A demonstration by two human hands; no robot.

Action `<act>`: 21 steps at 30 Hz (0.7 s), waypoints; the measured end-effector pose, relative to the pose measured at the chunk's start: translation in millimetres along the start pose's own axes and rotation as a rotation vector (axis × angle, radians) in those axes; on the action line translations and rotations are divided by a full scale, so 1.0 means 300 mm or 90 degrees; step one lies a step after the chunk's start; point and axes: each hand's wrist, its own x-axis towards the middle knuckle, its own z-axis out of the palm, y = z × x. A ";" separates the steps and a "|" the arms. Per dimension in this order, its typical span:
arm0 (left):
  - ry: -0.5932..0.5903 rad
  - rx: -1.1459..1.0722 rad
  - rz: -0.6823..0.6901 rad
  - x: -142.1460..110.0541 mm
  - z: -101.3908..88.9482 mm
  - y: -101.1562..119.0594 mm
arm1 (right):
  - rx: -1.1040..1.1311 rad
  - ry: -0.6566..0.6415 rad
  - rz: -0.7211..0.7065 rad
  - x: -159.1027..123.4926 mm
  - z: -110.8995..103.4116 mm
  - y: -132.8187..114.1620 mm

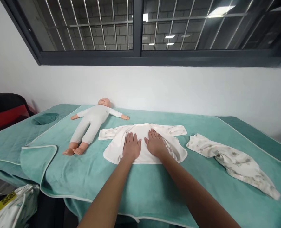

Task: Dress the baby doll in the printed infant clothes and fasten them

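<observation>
A small white baby top [144, 155] lies spread open on the green bed cover, its two patterned sleeves stretched out to the sides. On the left part of its inside rests my left hand [132, 147], palm down with the fingers stretched. My right hand [156, 144] lies flat on the right part, fingers extended. Neither hand grips the cloth. Beyond my left hand, a baby doll [93, 118] in a white bodysuit lies on its back. To the right is a crumpled pair of patterned baby trousers [235, 161].
The green cover [78, 177] drapes over a padded bed with a face hole [45, 118] at the left. A white wall [154, 91] and a barred window [138, 31] stand behind. Patterned cloth [16, 205] with a yellow strip is at lower left, a red and black chair [8, 114] farther back.
</observation>
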 end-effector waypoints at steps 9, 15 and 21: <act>-0.012 -0.004 0.011 -0.045 -0.014 0.010 | -0.007 -0.010 -0.002 -0.051 -0.006 -0.016; -0.011 -0.017 0.015 -0.047 -0.017 0.007 | 0.001 -0.011 0.001 -0.053 -0.004 -0.018; -0.021 -0.042 0.012 -0.050 -0.030 0.009 | 0.011 -0.001 0.000 -0.054 -0.005 -0.021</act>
